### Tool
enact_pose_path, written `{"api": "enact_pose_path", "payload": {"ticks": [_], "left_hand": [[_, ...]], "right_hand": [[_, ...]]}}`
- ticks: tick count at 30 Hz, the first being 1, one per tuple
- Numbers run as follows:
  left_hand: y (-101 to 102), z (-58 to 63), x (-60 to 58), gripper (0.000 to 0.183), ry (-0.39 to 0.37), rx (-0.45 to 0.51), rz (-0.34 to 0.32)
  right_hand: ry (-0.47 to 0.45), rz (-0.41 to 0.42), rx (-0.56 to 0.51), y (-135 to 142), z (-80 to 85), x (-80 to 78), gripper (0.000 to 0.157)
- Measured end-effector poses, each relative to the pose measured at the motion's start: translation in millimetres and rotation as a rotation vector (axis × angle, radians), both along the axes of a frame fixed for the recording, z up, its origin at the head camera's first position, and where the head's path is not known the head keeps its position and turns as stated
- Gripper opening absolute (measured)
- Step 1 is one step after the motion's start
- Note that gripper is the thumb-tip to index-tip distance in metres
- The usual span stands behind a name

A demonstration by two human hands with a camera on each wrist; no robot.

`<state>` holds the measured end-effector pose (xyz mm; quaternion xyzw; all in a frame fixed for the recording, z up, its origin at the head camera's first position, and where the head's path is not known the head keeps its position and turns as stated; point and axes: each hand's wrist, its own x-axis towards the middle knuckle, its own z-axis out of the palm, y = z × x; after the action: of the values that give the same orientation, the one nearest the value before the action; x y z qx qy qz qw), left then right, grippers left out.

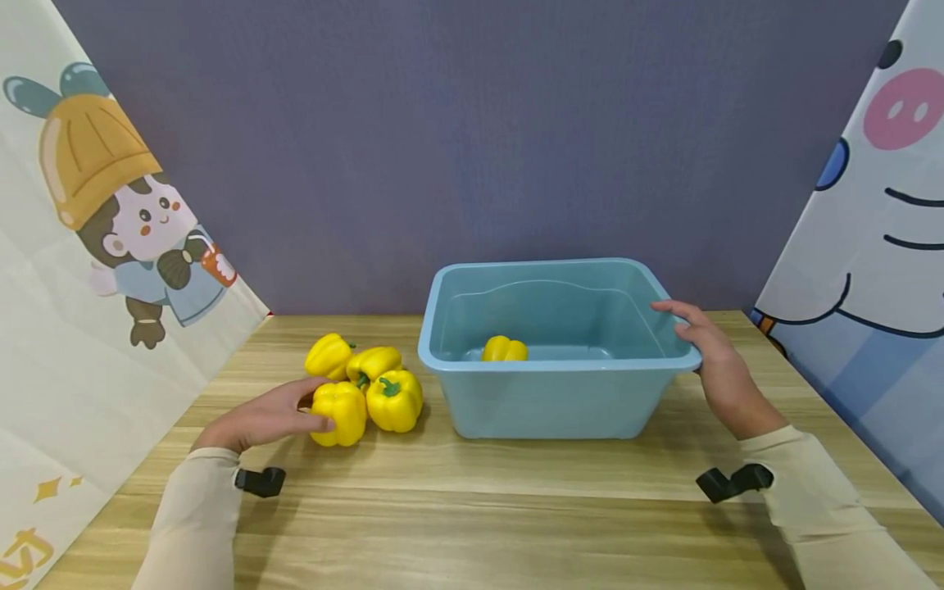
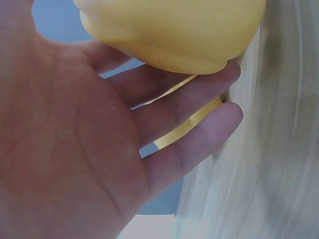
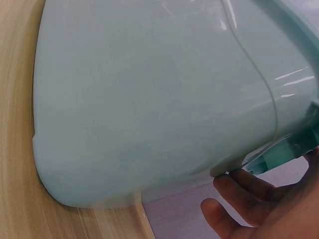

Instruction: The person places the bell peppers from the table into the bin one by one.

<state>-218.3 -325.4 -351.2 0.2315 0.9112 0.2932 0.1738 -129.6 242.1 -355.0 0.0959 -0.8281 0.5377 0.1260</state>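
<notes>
My left hand (image 1: 274, 415) grips the nearest yellow bell pepper (image 1: 341, 415) from its left side, thumb in front and fingers behind. From the left wrist view, that bell pepper (image 2: 174, 35) lies against the fingers (image 2: 184, 107). Three more yellow bell peppers touch or crowd it: one at the back left (image 1: 329, 356), one behind (image 1: 374, 362), one to the right (image 1: 395, 401). With my right hand (image 1: 721, 373) I hold the right rim of a light blue plastic bin (image 1: 553, 401); in the right wrist view the fingertips (image 3: 239, 194) are by its outer wall. One yellow bell pepper (image 1: 505, 349) lies inside.
The wooden table (image 1: 442, 508) carries everything. A grey-purple partition (image 1: 457, 147) rises directly behind the bin. Cartoon-printed sheets stand at the left (image 1: 44, 328) and right (image 1: 878, 352) sides.
</notes>
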Motion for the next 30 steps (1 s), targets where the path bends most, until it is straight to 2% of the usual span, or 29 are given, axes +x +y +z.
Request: {"api": "enact_pose_path", "payload": {"ticks": [9,22,30], "left_hand": [[1.0,1.6,-0.5,0.052,-0.007,0.028,0.039],[1.7,1.9,-2.1,0.039,-0.011,0.134,0.037],[2.8,3.4,-2.0,0.035,0.021,0.176,0.037]], "right_hand": [[0.003,-0.002,-0.001,0.3,-0.7,-0.4,0.047],[-0.003,-0.007,0.004,-0.1,-0.4,-0.9,0.047],[-0.008,-0.015,0.003,-0.5,-0.4,-1.4,0.047]]}}
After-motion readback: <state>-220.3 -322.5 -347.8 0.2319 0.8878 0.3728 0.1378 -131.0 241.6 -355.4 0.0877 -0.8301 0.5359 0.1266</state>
